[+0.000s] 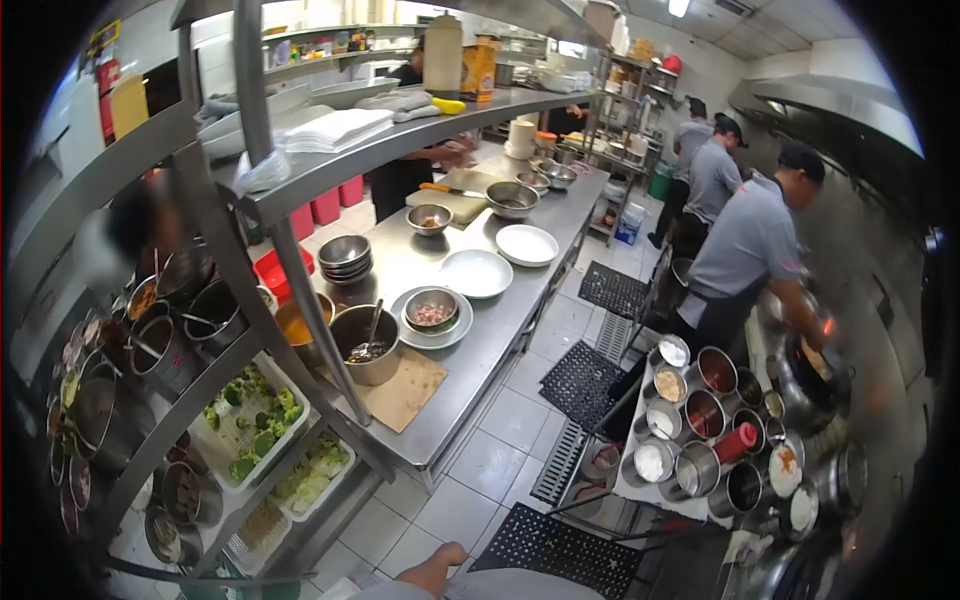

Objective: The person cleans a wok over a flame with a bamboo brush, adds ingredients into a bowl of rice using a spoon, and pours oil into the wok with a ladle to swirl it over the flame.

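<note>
My left hand (450,554) sits low, fingers seemingly curled; I cannot tell whether they grip anything. Right hand: out of view. Nearest thing: the floor mat (560,555), just right of the left hand. Ahead-left: a pot (374,371), behind the table's (468,365) near edge. Farther right: metal containers (698,470).
</note>
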`<state>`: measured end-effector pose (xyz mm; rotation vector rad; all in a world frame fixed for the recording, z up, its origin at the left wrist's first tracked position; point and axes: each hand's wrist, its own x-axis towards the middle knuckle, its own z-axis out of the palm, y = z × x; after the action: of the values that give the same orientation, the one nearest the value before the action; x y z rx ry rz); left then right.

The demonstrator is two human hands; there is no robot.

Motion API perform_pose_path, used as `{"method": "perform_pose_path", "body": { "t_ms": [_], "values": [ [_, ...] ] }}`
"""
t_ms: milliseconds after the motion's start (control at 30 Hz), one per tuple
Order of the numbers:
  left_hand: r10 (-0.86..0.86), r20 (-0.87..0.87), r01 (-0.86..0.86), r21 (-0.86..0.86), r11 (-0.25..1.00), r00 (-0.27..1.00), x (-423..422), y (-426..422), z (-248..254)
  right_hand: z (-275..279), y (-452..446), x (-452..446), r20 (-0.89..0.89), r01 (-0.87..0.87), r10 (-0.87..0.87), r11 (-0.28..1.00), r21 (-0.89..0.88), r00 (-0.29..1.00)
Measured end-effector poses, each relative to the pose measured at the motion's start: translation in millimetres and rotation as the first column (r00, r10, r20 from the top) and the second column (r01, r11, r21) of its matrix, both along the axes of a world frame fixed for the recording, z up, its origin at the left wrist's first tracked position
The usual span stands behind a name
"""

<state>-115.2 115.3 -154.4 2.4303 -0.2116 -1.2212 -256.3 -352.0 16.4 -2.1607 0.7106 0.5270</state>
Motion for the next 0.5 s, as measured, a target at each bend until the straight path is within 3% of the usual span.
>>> {"method": "perform_pose_path", "body": {
  "t_ms": [33,100,167,200,233,267,300,333,367,400,433,467,500],
  "values": [
    [-0.025,-0.007,0.025,0.005,1.0,1.0,-1,3,-8,2,2,0,0.004,0.032,-0.032,0.999,0.019,0.999],
    [0.074,0.024,-0.075,0.033,0.997,0.997,-5,10,-6,-30,5,11,-0.194,0.327,-0.312,0.944,0.05,0.93],
    [0.056,0.047,-0.057,0.018,0.998,0.997,-4,23,10,-58,-1,9,-0.116,0.346,-0.33,0.923,0.168,0.937],
    [0.072,0.073,-0.072,-0.006,0.997,0.995,2,29,22,-21,18,17,-0.191,0.286,-0.253,0.942,0.174,0.948],
    [-0.044,0.067,0.043,0.01,0.999,0.997,7,34,24,-40,19,11,-0.109,0.297,-0.284,0.945,0.138,0.953],
    [0.003,0.042,-0.004,0.022,1.0,0.999,7,41,23,-30,29,9,-0.079,0.307,-0.297,0.938,0.164,0.952],
    [0.032,0.022,-0.032,0.039,0.999,0.999,13,50,15,-68,24,-4,-0.002,0.294,-0.297,0.943,0.157,0.955],
    [-0.007,0.073,0.01,-0.033,0.999,0.997,16,64,-5,-45,39,-6,-0.031,0.389,-0.389,0.906,0.167,0.921],
    [-0.046,0.118,0.059,-0.112,0.992,0.992,23,84,-30,-46,41,-15,0.008,0.289,-0.292,0.95,0.116,0.956],
    [-0.366,0.345,0.436,-0.153,0.887,0.864,33,110,-55,-33,48,-24,-0.046,0.355,-0.352,0.924,0.142,0.935],
    [-0.573,0.553,0.745,-0.137,0.653,0.605,60,117,-55,-33,54,-36,-0.053,0.398,-0.394,0.911,0.11,0.917],
    [-0.434,0.15,0.457,-0.19,0.869,0.888,68,105,-45,-32,59,-49,-0.16,0.516,-0.495,0.843,0.151,0.854],
    [-0.201,-0.118,0.189,-0.106,0.976,0.972,77,87,-31,-28,64,-61,-0.18,0.574,-0.551,0.811,0.116,0.815]
  ]
}}
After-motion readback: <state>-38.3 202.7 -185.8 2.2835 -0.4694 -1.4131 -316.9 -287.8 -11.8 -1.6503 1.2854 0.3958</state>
